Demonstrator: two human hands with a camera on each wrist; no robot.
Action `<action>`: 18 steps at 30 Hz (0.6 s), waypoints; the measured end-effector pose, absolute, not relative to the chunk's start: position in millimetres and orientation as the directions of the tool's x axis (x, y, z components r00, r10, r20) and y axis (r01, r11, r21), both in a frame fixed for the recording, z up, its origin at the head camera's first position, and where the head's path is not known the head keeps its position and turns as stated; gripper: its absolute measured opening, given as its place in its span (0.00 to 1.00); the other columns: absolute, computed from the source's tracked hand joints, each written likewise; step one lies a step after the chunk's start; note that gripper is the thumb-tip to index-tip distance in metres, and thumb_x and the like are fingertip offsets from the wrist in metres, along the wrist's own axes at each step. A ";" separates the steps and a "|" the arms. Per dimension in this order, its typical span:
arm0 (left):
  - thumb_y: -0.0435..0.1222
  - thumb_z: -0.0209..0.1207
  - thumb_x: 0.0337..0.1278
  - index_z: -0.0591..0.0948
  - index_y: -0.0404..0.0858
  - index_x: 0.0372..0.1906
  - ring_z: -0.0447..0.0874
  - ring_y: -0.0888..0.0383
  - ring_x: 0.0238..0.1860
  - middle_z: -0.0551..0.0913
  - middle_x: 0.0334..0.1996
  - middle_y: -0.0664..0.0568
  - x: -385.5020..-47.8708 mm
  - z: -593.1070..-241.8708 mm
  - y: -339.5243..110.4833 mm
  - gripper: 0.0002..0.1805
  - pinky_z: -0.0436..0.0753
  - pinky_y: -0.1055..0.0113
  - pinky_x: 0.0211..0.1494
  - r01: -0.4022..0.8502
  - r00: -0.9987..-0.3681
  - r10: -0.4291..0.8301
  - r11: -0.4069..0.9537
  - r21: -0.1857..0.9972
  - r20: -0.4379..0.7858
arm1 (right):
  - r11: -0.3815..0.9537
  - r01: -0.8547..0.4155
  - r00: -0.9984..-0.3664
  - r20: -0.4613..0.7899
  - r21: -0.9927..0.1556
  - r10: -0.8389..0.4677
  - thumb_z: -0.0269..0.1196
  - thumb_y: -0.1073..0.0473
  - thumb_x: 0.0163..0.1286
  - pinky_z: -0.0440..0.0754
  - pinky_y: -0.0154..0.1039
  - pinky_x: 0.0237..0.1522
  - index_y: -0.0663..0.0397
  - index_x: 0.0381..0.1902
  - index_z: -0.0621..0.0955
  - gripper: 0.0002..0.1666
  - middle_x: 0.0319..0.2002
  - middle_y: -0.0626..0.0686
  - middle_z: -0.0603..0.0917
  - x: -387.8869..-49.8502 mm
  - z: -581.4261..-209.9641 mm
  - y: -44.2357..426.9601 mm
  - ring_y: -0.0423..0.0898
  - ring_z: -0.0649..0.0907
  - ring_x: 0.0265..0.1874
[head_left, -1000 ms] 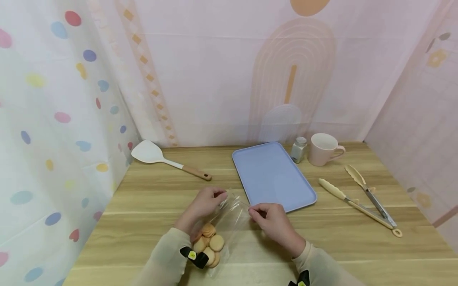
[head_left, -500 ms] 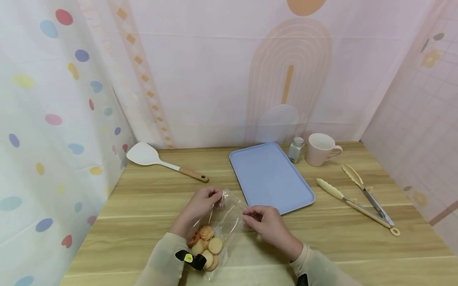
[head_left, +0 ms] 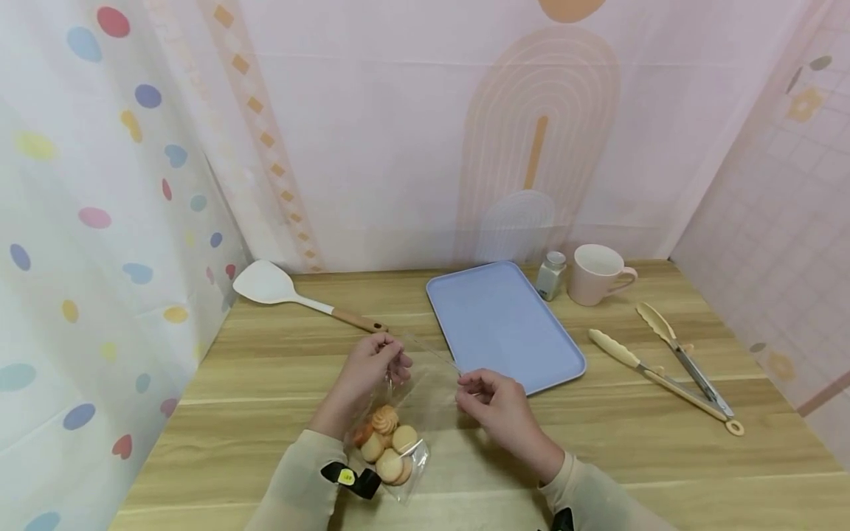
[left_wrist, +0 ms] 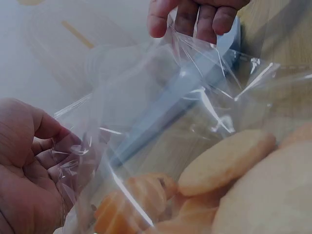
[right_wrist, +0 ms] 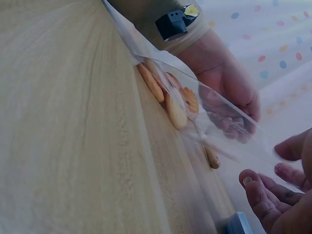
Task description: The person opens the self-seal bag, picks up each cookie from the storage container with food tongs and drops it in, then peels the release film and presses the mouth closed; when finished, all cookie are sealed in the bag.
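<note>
A clear plastic bag (head_left: 425, 391) with several cookies (head_left: 392, 446) in its lower end is stretched between my two hands. My left hand (head_left: 373, 365) pinches one side of the bag near its mouth, fingers curled. On the other side, my right hand (head_left: 496, 402) pinches the bag's edge between thumb and fingers. The left wrist view brings the cookies (left_wrist: 226, 161) close, seen through the shiny film, among them a ridged swirl cookie (left_wrist: 131, 202). From the right wrist view, the bag (right_wrist: 224, 117) runs upslope from the cookies to my right fingertips.
A blue tray (head_left: 505, 324) lies just beyond my right hand. Behind it stand a small glass shaker jar (head_left: 551, 275) and a pink mug (head_left: 595, 274). Spread tongs (head_left: 671, 376) lie to the right. A white turner with a wooden handle (head_left: 358, 320) is at the back left.
The bag's top edge is now drawn into a straighter line between my hands, and its cookie end has shifted slightly. My left hand has lifted a little away from me. The view shifted slightly.
</note>
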State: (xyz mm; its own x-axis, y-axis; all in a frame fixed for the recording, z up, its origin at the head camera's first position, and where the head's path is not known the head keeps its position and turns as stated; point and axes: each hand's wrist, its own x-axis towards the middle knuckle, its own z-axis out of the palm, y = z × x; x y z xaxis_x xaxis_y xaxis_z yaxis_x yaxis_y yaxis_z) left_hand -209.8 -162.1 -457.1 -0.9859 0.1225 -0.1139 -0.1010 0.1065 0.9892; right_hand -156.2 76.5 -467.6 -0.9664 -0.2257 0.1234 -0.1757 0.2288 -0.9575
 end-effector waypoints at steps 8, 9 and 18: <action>0.35 0.50 0.72 0.72 0.24 0.43 0.86 0.52 0.27 0.83 0.30 0.39 -207.5 -450.1 -162.2 0.13 0.84 0.63 0.30 -0.056 -0.989 0.130 0.137 0.989 -0.074 | 0.176 -0.140 -0.984 0.118 -0.974 -0.131 0.70 0.65 0.58 0.80 0.32 0.23 0.60 0.28 0.79 0.09 0.23 0.53 0.84 -156.6 -467.0 70.5 0.51 0.85 0.23; 0.35 0.50 0.72 0.71 0.24 0.43 0.86 0.53 0.27 0.83 0.31 0.39 -207.4 -449.5 -162.4 0.14 0.85 0.62 0.31 -0.049 -0.989 0.133 0.139 0.989 -0.068 | 0.188 -0.152 -0.984 0.131 -0.970 -0.119 0.70 0.67 0.58 0.80 0.31 0.23 0.60 0.27 0.79 0.08 0.23 0.53 0.83 -157.0 -467.5 69.9 0.51 0.85 0.23; 0.33 0.49 0.72 0.71 0.25 0.41 0.85 0.55 0.25 0.82 0.27 0.42 -208.1 -444.2 -164.5 0.11 0.85 0.55 0.35 0.036 -0.993 0.120 0.123 0.992 0.021 | 0.187 -0.259 -0.964 0.240 -0.948 -0.118 0.63 0.79 0.55 0.83 0.34 0.28 0.62 0.30 0.79 0.10 0.32 0.58 0.84 -160.3 -467.0 72.9 0.44 0.83 0.26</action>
State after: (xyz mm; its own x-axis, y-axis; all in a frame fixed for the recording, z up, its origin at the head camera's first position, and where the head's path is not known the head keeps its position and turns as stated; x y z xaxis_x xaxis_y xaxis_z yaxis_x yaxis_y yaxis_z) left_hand -208.1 -164.5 -444.2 -0.9926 0.1196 0.0210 0.0358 0.1227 0.9918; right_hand -160.3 72.9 -467.0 -0.9637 -0.1178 0.2396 -0.2585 0.1867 -0.9478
